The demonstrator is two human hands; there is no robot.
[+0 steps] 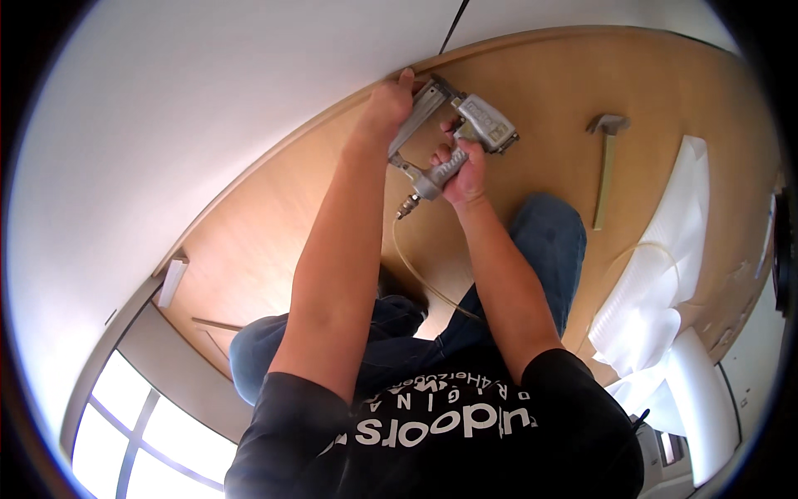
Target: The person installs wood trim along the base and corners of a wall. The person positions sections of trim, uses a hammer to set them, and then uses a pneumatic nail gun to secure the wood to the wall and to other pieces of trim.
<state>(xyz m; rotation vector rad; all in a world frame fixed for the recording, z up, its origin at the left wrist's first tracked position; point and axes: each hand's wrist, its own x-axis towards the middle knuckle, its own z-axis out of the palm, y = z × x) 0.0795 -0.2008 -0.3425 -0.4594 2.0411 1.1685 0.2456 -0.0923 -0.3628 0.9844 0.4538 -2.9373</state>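
Fingers (pixel 406 79) of left hand (pixel 389 106) bunched at the trim (pixel 482 51), one tip poking up against it; rest of them hidden behind the hand, so can't tell if they pinch the trim or only press on it; right-hand fingers (pixel 459 155) wrapped round the handle of the nailer (pixel 487 121), firm grasp; index is up by the trigger, can't tell if on it; nailer is upper centre, just right of left hand, nose at the trim, magazine slanting down-left beside left wrist. Left to right: wall (pixel 166 108), white, curves down the left side; window (pixel 183 441), bright, low left; white block (pixel 173 281) at the board's left corner; thin strip (pixel 220 324) near left knee (pixel 256 358); board (pixel 274 224), wood-toned, spans the middle, trim running along its far edge by the wall; hose (pixel 416 277), pale yellow, drops from the fitting (pixel 407 206) at the handle base and passes over the lap; right hand (pixel 468 179) sits above right knee (pixel 549 237), jeans blue; hammer (pixel 604 183) lies on the board, head away, well apart from both hands; foam sheet (pixel 644 291), white, crumpled, right of hammer, thin pale loop (pixel 644 244) across it; white roll (pixel 698 407) below that, lower right.
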